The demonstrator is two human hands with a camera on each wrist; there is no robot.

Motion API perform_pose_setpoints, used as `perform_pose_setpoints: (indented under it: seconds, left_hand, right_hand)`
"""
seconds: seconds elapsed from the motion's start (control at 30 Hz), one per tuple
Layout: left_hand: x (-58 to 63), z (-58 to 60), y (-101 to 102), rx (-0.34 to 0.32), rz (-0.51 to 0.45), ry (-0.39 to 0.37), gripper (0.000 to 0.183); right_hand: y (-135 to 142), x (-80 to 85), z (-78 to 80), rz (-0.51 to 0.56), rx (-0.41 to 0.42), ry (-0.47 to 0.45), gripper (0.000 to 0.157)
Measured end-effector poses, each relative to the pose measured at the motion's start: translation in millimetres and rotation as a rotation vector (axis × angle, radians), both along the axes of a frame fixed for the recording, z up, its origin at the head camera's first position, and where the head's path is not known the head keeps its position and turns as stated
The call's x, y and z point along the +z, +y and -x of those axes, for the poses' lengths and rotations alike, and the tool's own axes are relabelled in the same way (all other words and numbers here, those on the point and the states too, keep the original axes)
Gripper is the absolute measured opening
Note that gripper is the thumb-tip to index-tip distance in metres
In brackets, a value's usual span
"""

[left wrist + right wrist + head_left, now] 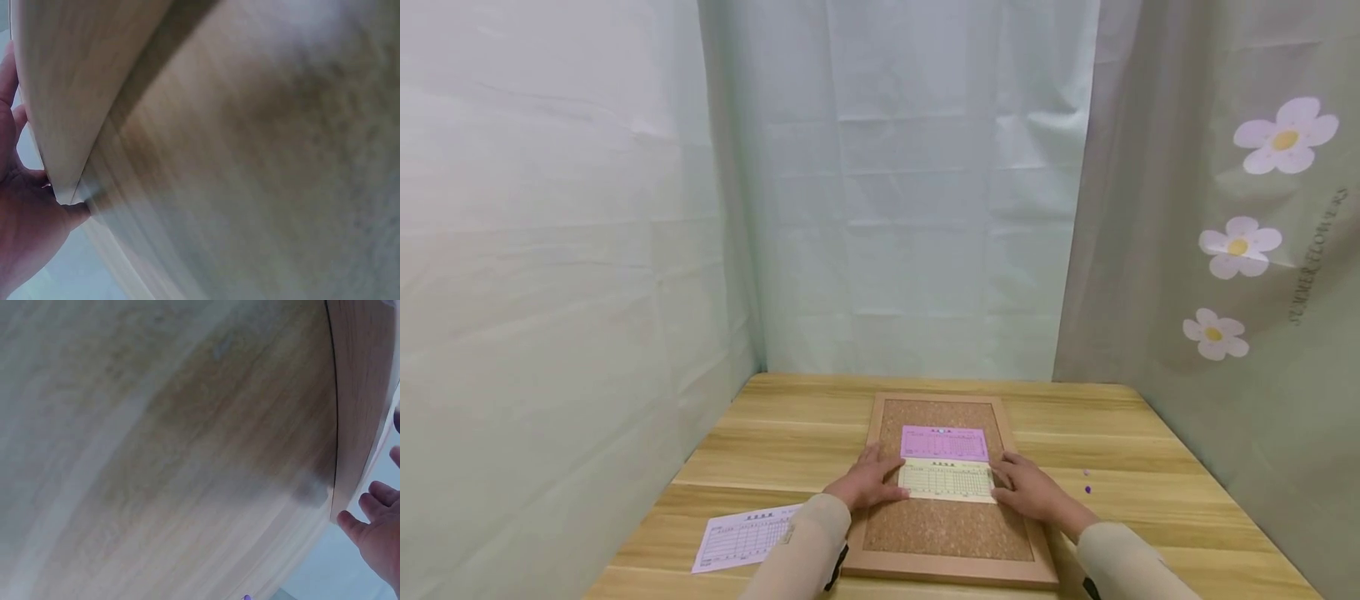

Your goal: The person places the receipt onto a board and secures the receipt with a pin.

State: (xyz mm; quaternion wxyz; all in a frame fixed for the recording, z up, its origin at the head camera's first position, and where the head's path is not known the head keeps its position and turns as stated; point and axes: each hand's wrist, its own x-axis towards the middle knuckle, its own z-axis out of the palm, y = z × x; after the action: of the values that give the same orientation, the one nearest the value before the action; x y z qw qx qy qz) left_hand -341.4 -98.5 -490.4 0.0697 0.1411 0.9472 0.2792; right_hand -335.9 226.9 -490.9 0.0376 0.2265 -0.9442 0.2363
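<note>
A left sleeve (808,542) partly hides a white slip (741,537) near the worktop's (1157,508) left edge; beyond, left hand (867,482) and right hand (1028,489), grips spread and relaxed, touch opposite ends of a yellow slip (946,481) mid-corkboard (946,533); the right wrist view crops the hand.

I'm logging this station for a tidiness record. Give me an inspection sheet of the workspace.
Surface: wood-grain table.
Job's things: framed cork board; on it, a pink slip with a yellow slip on its near side.
Clutter: white slip left of the board; two small purplish items to its right, too small to identify.
Hands: left hand at the yellow slip's left edge; right hand at its right edge.
Cables: nothing seen.
Surroundings: hanging curtains; printed flowers on the right.
</note>
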Motion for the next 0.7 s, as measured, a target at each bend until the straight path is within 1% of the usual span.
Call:
perform_pose_setpoints:
  seconds: [0.1, 0.23, 0.47, 0.57, 0.7]
  left_hand:
    - [1.0, 0.7, 0.7, -0.005, 0.012, 0.003, 0.07]
    - [2.9, 0.6, 2.3, -0.011, 0.019, 0.001, 0.07]
    - [1.3, 0.7, 2.1, -0.016, 0.023, 0.004, 0.069]
    - [-1.2, 1.8, 0.6, -0.02, 0.031, 0.001, 0.07]
    - [-2.3, 3.9, -1.2, -0.026, 0.032, 0.013, 0.07]
  right_hand:
    - [1.2, 1.4, -1.1, 0.03, -0.025, 0.013, 0.047]
    - [4.3, 7.5, -2.8, 0.084, -0.064, 0.048, 0.041]
    - [18.3, 18.9, -2.3, 0.153, -0.138, 0.128, 0.039]
    - [27.6, 24.0, -2.9, 0.224, -0.16, 0.165, 0.039]
    - [42.4, 36.4, -3.9, 0.337, -0.185, 0.191, 0.039]
